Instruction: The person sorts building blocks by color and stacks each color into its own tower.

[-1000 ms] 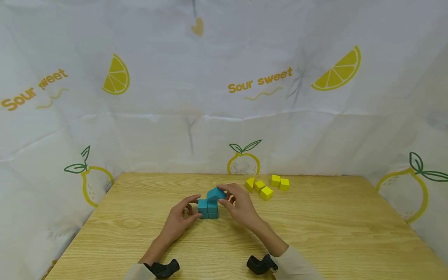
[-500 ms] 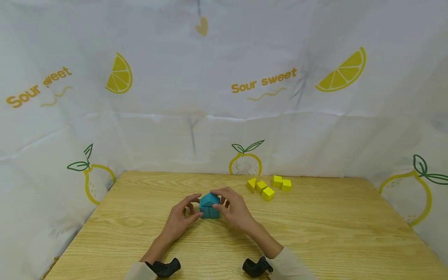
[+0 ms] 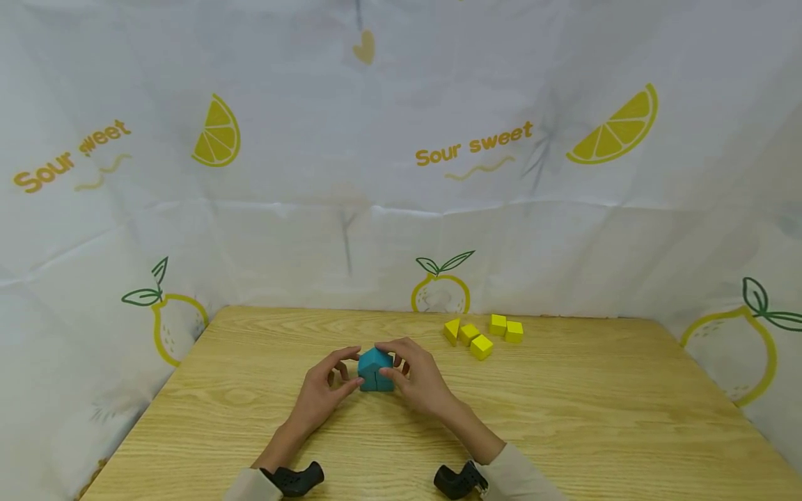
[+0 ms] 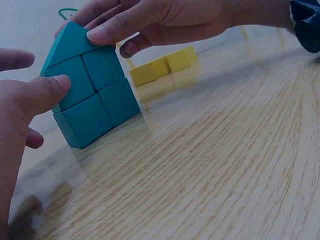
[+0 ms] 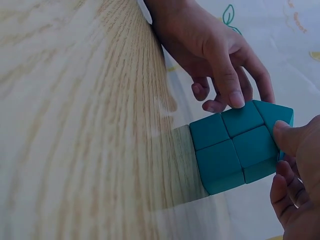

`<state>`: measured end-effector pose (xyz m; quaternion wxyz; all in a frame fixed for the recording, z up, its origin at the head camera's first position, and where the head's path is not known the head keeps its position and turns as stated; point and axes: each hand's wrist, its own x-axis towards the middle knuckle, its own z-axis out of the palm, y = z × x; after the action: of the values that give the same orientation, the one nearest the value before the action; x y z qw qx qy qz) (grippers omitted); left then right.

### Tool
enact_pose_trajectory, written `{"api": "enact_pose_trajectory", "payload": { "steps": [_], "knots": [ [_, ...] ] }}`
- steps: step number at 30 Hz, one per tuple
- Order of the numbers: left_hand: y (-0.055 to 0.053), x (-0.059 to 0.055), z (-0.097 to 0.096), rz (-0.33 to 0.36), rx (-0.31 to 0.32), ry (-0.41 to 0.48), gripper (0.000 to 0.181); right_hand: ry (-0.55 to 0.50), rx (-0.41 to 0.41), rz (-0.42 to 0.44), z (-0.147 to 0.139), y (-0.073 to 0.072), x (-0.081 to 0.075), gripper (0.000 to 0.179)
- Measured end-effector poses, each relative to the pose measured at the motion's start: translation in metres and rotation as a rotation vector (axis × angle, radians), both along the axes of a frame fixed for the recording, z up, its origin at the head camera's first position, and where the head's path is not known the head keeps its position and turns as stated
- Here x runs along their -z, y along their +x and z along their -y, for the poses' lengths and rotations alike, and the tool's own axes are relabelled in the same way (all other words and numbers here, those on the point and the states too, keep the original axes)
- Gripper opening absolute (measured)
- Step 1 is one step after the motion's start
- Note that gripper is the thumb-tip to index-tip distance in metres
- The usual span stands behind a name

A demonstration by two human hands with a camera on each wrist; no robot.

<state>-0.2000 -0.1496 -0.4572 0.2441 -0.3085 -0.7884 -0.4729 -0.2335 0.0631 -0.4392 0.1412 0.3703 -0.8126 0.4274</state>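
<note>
Broadly, a white sheet [image 3: 313, 236] printed with lemons hangs behind the teal stack [image 3: 367, 383], and a wood-grained surface [image 3: 564, 403] spreads beneath it. To its right, the right hand [image 3: 421, 381] pinches the teal triangular block [image 3: 376, 360] between thumb and index finger; to its left, the left hand [image 3: 319, 391] keeps its fingers apart, thumb touching the upper left cube [image 4: 81, 89]. The stack stands upright, two cubes over two, the triangular block seated on top. Behind it to the right lie four yellow cubes [image 3: 482, 346] and a yellow triangular block [image 3: 452, 332].
</note>
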Motion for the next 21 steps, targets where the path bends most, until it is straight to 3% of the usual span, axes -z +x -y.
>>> {"api": "enact_pose_trajectory", "payload": {
  "steps": [9,21],
  "knots": [
    [-0.0020,0.0006,0.0007,-0.059,0.005,0.039,0.045,-0.011,0.002,0.005,0.0002,-0.0002,0.0020,0.039],
    [-0.0016,0.0012,-0.0010,-0.034,0.031,0.055,0.042,-0.022,0.002,0.024,0.0005,0.0029,-0.0008,0.039]
  ]
}}
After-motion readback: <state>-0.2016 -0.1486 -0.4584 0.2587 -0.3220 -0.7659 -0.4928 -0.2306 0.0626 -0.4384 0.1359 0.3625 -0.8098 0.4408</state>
